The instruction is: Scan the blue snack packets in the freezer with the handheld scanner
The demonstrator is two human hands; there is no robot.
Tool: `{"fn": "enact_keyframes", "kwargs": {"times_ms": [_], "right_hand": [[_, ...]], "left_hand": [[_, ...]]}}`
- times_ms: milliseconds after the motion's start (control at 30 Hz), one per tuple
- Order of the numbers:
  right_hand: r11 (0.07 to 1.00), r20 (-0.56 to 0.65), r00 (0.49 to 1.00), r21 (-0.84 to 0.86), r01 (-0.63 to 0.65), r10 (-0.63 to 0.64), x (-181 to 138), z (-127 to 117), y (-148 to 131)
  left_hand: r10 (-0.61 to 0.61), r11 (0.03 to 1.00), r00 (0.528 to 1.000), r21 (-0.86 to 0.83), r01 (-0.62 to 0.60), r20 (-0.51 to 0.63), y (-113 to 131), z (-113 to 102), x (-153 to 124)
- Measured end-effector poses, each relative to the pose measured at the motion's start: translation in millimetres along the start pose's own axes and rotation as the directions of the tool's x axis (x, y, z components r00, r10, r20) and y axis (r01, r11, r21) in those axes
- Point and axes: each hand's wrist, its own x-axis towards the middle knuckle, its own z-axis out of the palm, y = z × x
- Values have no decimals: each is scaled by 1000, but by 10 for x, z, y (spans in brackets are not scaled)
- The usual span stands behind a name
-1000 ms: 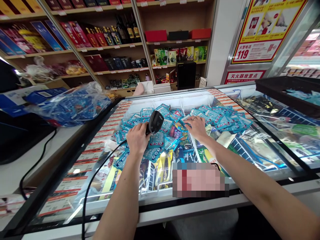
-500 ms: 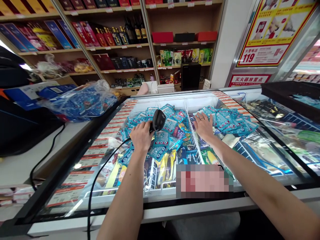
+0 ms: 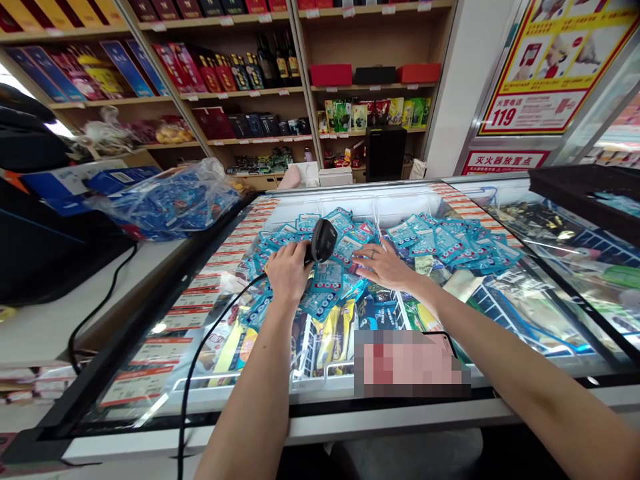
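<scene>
My left hand (image 3: 289, 270) is closed round the grip of a black barcode scanner (image 3: 323, 241), whose head points down at a heap of blue ice-cream packets (image 3: 325, 275) in an open chest freezer (image 3: 320, 200). A black cable (image 3: 200, 360) runs from the scanner down toward me. My right hand (image 3: 385, 265) lies flat, fingers spread, on the packets just right of the scanner, near the white wire divider. More blue packets (image 3: 450, 241) fill the compartment to the right.
A clear bag of blue packets (image 3: 170, 200) lies on the counter at left, beside a black device. Glass lids (image 3: 550, 267) cover the freezer to the right, a black tray (image 3: 590, 193) above them. Shelves of boxes and bottles line the back wall.
My right hand has moved left from the right compartment's packets to the packets beside the scanner. My left hand and the scanner have stayed nearly in place.
</scene>
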Motion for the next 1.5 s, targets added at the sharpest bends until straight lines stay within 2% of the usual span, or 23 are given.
{"fn": "enact_keyframes", "kwargs": {"times_ms": [200, 267, 367, 467, 600, 733, 833, 933, 1067, 1133, 1200, 1300, 1500], "right_hand": [[993, -159, 980, 47, -112, 118, -69, -16, 89], [977, -221, 952, 60, -204, 212, -75, 19, 136], [927, -292, 883, 43, -373, 369, -61, 93, 185], [892, -262, 861, -1, -452, 436, -39, 160, 207], [899, -213, 877, 20, -438, 432, -25, 197, 254], [860, -203, 839, 203, -468, 504, -22, 201, 358], [783, -228, 787, 436, -444, 574, -30, 202, 439], [680, -278, 713, 635, -367, 644, -60, 180, 485], [657, -377, 613, 679, -327, 695, -123, 96, 479], [662, -401, 583, 665, -345, 706, -145, 57, 466], [660, -387, 592, 661, -356, 707, -149, 39, 457], [676, -356, 635, 636, -373, 686, -122, 45, 458], [768, -404, 664, 455, -451, 629, -66, 96, 474]], "left_hand": [[49, 999, 999, -13, -49, -11, 9, 25, 14], [74, 997, 997, -24, -74, -7, 25, 26, 15], [104, 994, 995, -29, -104, 2, 68, 12, 15], [123, 992, 992, -39, -122, 18, 123, -10, 16], [137, 990, 989, -47, -135, 49, 173, -21, 20], [160, 987, 986, -44, -158, 50, 168, 3, 22], [168, 985, 985, -38, -167, 46, 153, 26, 24], [179, 984, 983, -31, -178, 49, 156, 31, 27], [228, 973, 972, -33, -226, 61, 188, 22, 29], [252, 968, 965, -33, -250, 70, 205, 22, 27], [270, 963, 960, -36, -268, 75, 216, 24, 25], [286, 958, 955, -45, -283, 83, 222, 26, 24], [314, 949, 945, -54, -310, 96, 215, 28, 30]]}}
